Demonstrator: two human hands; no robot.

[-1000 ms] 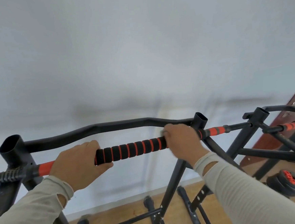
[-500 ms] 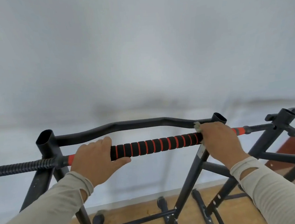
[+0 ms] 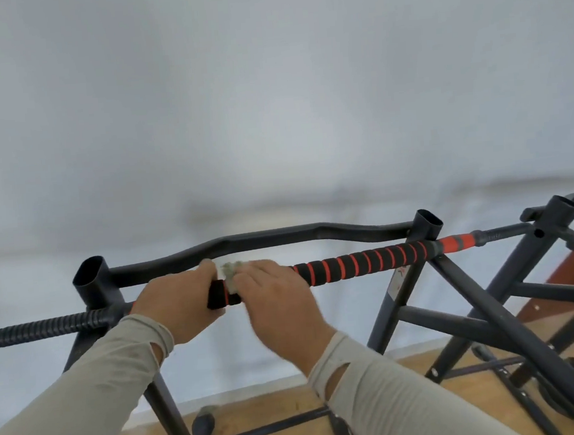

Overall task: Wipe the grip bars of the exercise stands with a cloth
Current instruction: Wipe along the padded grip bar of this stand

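Right hand wraps a pale cloth round the black-and-orange foam grip bar, fingers curled over it, near the stand's left upright. Left hand grips the bar just beside it, touching. To wipe well: hold the bar steady with the left, keep the cloth squeezed fully round the foam, and cover the strip under the left hand too.

You're likely in a home workout room: black exercise stands with foam grip bars, wooden floor at the bottom, blurred pale wall.
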